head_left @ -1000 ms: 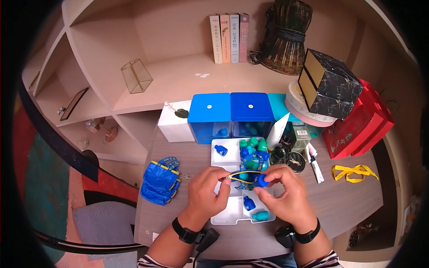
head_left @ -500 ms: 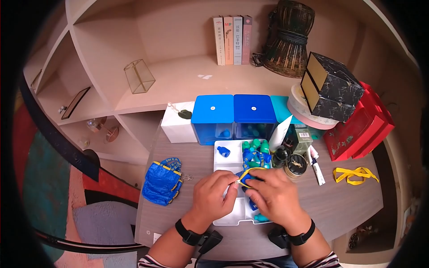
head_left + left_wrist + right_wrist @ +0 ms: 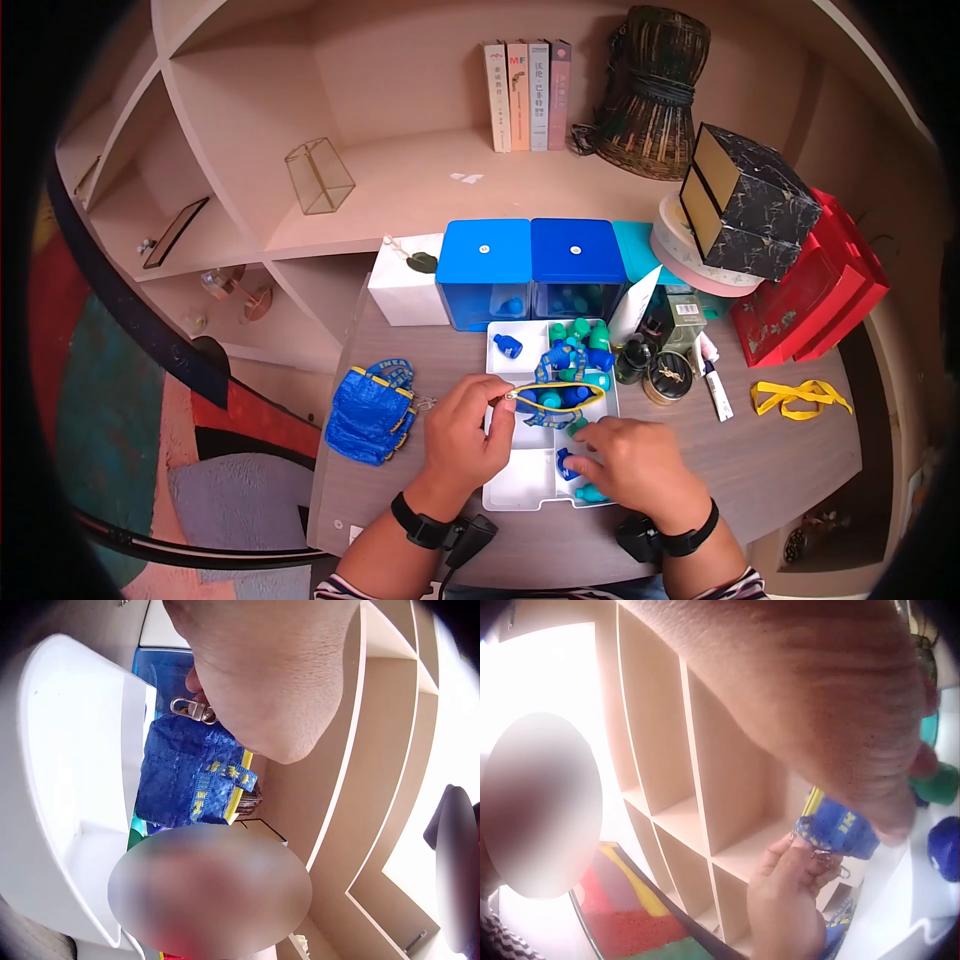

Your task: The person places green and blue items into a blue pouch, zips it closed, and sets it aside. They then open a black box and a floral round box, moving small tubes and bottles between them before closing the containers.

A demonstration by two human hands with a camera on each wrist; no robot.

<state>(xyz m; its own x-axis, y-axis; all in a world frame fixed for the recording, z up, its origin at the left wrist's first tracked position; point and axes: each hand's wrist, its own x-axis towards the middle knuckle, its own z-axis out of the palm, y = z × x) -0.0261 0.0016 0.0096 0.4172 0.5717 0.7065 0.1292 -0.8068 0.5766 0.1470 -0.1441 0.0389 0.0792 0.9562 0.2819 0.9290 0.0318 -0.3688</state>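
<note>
My left hand [image 3: 468,430] pinches the zip end of a small blue zip pouch [image 3: 180,769] with yellow edging and a metal clasp [image 3: 193,710]. The pouch mouth gapes, with blue and teal miniature bottles inside. Low over the right side of a white divided tray [image 3: 518,487] is my right hand [image 3: 640,470], thumb apart from the index finger. A green miniature bottle [image 3: 577,427] lies right at its fingertips, also seen as a green bottle [image 3: 937,784] in the right wrist view. A blue bottle [image 3: 566,464] and a teal bottle [image 3: 591,493] sit by the thumb.
Another blue bag [image 3: 368,415] lies left of the tray. Behind stand a light blue bin [image 3: 486,240] and a dark blue bin [image 3: 573,240]. Jars, a white tube [image 3: 636,305], black boxes [image 3: 755,200], a red bag [image 3: 815,290] and a yellow ribbon [image 3: 800,397] are to the right.
My right hand carried a blue bottle to the pouch mouth, let it go inside, then moved down and right over the tray. My left hand keeps its pinch on the pouch.
</note>
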